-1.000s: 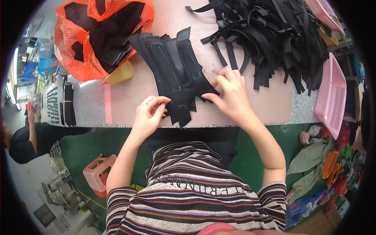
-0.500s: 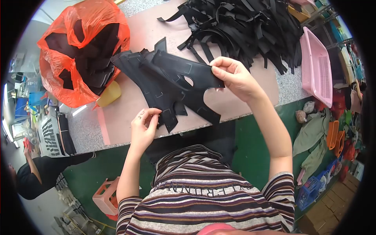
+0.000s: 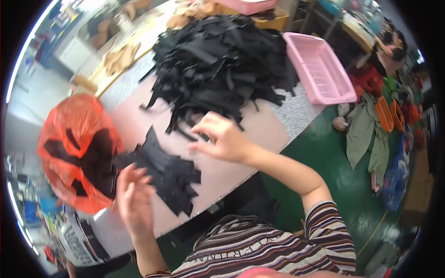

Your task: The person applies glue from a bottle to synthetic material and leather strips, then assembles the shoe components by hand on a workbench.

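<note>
Flat black cut pieces [image 3: 169, 169] with notched edges lie in a small overlapping stack on the pink sheet [image 3: 264, 134]. At the left edge of the stack is my left hand [image 3: 134, 199], blurred, its fingers loosely stretched and nothing seen in them. My right hand [image 3: 220, 139] hovers over the sheet with thumb and fingers apart, holding nothing visible. Just beyond it rises a large heap of black strips [image 3: 222, 60]. An orange-red plastic bag [image 3: 76, 125] filled with black pieces stands left of the stack.
A pink plastic basket [image 3: 320, 69] sits at the table's right end. Tan pieces [image 3: 120, 60] lie on a surface at the back left. Orange containers [image 3: 384, 113] and grey-green cloth [image 3: 364, 134] are on the right. Another person [image 3: 391, 51] is far right.
Both hands have let go of the black piece, which now lies on the stack. My right hand has moved left toward the strip heap. The view has swung right.
</note>
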Available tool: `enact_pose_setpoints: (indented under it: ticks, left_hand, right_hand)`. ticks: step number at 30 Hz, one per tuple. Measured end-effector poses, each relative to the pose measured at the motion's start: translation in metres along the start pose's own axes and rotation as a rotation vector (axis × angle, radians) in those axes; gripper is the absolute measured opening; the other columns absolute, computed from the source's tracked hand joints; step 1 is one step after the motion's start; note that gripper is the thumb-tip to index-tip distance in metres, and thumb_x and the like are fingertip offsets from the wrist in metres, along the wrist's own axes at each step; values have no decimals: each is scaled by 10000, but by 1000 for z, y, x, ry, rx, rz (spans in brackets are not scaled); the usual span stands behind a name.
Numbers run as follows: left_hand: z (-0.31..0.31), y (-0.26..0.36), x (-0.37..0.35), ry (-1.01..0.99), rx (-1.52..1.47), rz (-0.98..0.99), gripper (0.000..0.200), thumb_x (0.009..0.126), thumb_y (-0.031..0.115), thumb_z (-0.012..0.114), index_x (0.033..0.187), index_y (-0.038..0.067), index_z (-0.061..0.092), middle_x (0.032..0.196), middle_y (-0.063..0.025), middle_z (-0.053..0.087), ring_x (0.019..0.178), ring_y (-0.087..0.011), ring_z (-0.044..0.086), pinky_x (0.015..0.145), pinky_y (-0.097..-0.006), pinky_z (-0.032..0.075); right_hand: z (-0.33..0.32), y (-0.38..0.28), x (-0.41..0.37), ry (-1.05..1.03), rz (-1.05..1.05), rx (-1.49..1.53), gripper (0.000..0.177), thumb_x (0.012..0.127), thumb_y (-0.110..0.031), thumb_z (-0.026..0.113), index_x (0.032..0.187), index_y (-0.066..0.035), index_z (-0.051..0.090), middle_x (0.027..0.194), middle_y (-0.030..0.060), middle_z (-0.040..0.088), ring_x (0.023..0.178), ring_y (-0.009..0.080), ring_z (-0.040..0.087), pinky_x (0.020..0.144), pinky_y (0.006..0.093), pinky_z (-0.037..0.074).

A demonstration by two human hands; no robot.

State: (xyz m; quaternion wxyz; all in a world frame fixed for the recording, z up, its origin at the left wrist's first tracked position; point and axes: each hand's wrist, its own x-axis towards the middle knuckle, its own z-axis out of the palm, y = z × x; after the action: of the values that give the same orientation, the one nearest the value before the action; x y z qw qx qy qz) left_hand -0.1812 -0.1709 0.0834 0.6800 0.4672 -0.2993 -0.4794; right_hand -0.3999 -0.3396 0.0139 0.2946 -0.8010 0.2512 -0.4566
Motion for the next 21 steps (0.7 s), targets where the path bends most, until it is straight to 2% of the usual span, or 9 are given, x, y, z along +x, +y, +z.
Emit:
enact_pose_setpoints:
  ticks: [1,2,3,4,7,8,13,14,21]
  left_hand:
    - [13,-16,16,-170,-259,-221,559,981,201,523,1470,-3,343,1436,-203,450,1285,-303,499,1043,-394,446]
    - [20,-41,31,-145,-291,-384,654,985,274,548,1503,-11,269,1543,-202,309,1430,-304,322,1156,-422,312]
    - [27,-64,50,-57,-230,-405,681,988,300,543,1511,-16,242,1563,-195,272,1457,-292,264,1180,-411,253]
    - [31,-83,67,35,-166,-422,709,992,326,539,1519,-21,216,1583,-189,234,1485,-280,206,1205,-401,194]
    - [39,-112,115,151,-73,-389,712,993,367,543,1514,-11,238,1595,-144,226,1489,-261,194,1207,-366,153]
    - [38,-123,123,57,-43,-353,611,967,427,580,1435,77,402,1479,-77,414,1411,-232,339,1164,-363,248]
    - [89,-138,138,92,-7,-326,600,899,362,711,1370,157,401,1291,-12,535,1211,-198,508,1006,-411,413]
    - [96,-142,144,66,-8,-305,630,889,369,722,1378,159,384,1287,-2,540,1226,-189,497,1000,-428,414]
    - [108,-146,165,120,-123,-422,558,886,359,731,1343,206,450,1283,21,538,1200,-155,496,1041,-430,359]
  right_hand:
    - [-35,1,17,61,59,5,236,772,-184,827,881,-27,689,824,58,620,614,123,582,566,254,452]
    - [-64,14,36,215,66,-35,183,797,-178,783,831,-27,685,781,90,627,695,217,642,616,309,491]
    - [-91,46,55,428,-4,-81,152,803,-154,769,849,-28,697,806,110,648,694,218,644,635,302,502]
    - [-116,74,74,550,199,51,155,827,-169,739,861,-22,705,837,132,665,736,235,657,697,316,517]
    - [-189,193,119,637,404,-386,387,853,-356,689,988,7,699,1038,218,662,1059,355,602,944,424,465]
    - [-200,240,130,668,527,-361,500,831,-438,696,1042,15,688,1079,241,651,1101,373,590,984,424,448]
    - [-207,309,159,360,1077,-563,1015,824,-828,348,1314,31,578,1332,249,575,1297,401,498,1075,450,372]
    - [-206,304,161,306,1112,-522,1091,777,-886,327,1363,9,543,1396,261,513,1367,381,419,1158,485,218]
    - [-223,318,177,-141,998,-570,1144,738,-935,220,1472,-78,410,1536,201,356,1456,341,279,1184,505,126]
